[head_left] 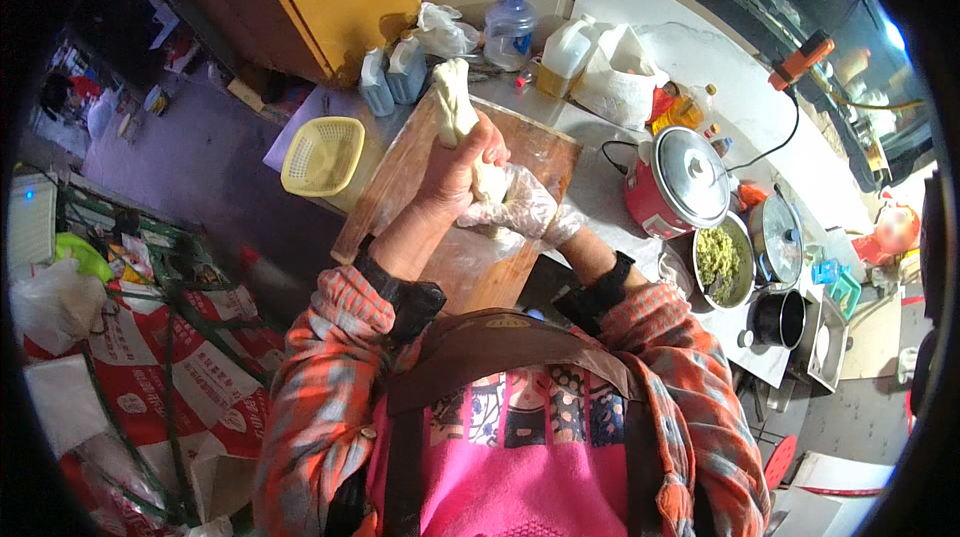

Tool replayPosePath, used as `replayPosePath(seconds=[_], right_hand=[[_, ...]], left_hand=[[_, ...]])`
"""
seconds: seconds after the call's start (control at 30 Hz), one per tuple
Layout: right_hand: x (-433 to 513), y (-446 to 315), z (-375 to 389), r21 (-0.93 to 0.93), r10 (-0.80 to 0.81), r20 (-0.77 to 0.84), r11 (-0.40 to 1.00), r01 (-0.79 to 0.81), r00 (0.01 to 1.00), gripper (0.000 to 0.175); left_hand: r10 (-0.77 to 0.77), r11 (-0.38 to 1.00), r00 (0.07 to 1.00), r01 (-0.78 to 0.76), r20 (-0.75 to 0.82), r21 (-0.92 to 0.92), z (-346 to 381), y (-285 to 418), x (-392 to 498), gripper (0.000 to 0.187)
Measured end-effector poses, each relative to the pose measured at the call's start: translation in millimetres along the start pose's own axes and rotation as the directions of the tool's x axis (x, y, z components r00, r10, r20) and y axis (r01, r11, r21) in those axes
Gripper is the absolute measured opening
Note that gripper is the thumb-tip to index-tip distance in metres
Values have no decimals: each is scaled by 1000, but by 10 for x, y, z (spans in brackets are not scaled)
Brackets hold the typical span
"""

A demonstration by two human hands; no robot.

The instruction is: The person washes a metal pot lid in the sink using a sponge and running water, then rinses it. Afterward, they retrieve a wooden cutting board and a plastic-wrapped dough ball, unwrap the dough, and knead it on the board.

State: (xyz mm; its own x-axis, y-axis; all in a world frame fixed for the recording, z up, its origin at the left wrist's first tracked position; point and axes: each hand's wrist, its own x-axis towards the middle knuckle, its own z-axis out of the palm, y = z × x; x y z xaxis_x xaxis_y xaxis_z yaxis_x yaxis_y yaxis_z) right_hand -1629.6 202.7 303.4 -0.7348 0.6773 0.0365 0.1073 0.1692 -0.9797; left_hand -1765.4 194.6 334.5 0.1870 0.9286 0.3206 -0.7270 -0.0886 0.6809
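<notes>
A long pale roll of dough is raised above a wooden board. My bare left hand wraps around its middle, and the upper end sticks out past my thumb. Lower down, my right hand, in a thin clear plastic glove, is closed at the dough's other end. A small part of the dough shows between the two hands; my fingers hide the rest. Clear plastic film lies on the near part of the board.
Left of the board sits a yellow plastic basket. Jugs and a large water bottle stand behind it. To the right are a red rice cooker, a bowl of chopped greens, a lidded pan and a black pot.
</notes>
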Motion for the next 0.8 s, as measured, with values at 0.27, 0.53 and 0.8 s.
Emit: replayPosePath(seconds=[0.27,0.53,0.8], right_hand=[[-45,-40,-41,-1,113,-78,994,-114,990,36],[-208,-139,54,-159,222,-69,960,-230,973,38],[-253,-58,156,-60,197,-41,978,-199,980,41]], left_hand=[[82,925,981,-9,-177,380,185,203,151,28],[-99,968,991,73,-95,-240,177,224,127,40],[88,968,958,-18,-273,251,69,291,157,31]])
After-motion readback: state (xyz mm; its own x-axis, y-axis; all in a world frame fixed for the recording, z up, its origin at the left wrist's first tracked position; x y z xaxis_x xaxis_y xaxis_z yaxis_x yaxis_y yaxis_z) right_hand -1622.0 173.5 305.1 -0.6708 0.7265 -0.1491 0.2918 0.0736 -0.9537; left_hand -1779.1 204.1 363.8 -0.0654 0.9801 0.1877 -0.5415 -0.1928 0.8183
